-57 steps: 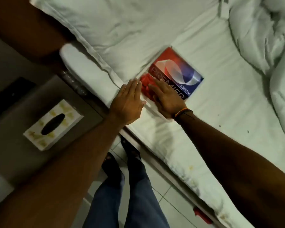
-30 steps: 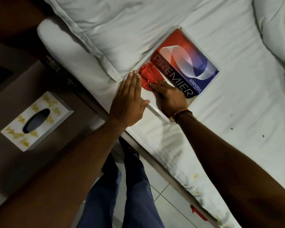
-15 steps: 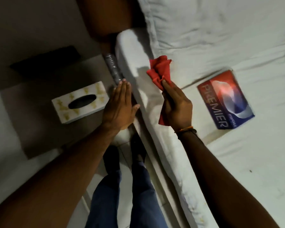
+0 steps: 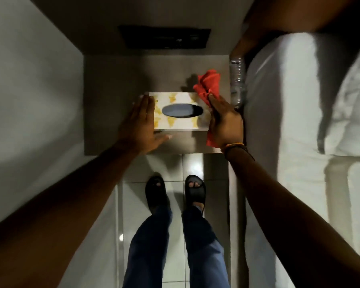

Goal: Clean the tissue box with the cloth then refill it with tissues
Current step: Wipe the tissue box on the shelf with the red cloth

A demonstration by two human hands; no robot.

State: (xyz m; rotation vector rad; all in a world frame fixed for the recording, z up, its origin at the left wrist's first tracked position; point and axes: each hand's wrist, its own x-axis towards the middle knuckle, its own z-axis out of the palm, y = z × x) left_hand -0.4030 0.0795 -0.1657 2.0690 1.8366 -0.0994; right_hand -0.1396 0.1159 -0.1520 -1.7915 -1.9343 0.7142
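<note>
Beside the white bed (image 4: 289, 100), a grey bench (image 4: 112, 80) carries the tissue box (image 4: 179, 98), white with yellow marks and a dark oval slot that shows no tissue. At the box's left end the left hand (image 4: 140, 126) lies flat and released, fingers straight, seemingly bracing it. The right hand (image 4: 224, 121) sits at the box's right end, clenched around the red cloth (image 4: 208, 85), which bunches above the fingers and hangs out below the palm. A clear plastic bottle (image 4: 238, 80) lies between bench and bed. By the look of it, the cleaning step is only starting. Next, the cloth likely needs to sweep across the lid while the left hand steadies the box; refilling comes later.
</note>
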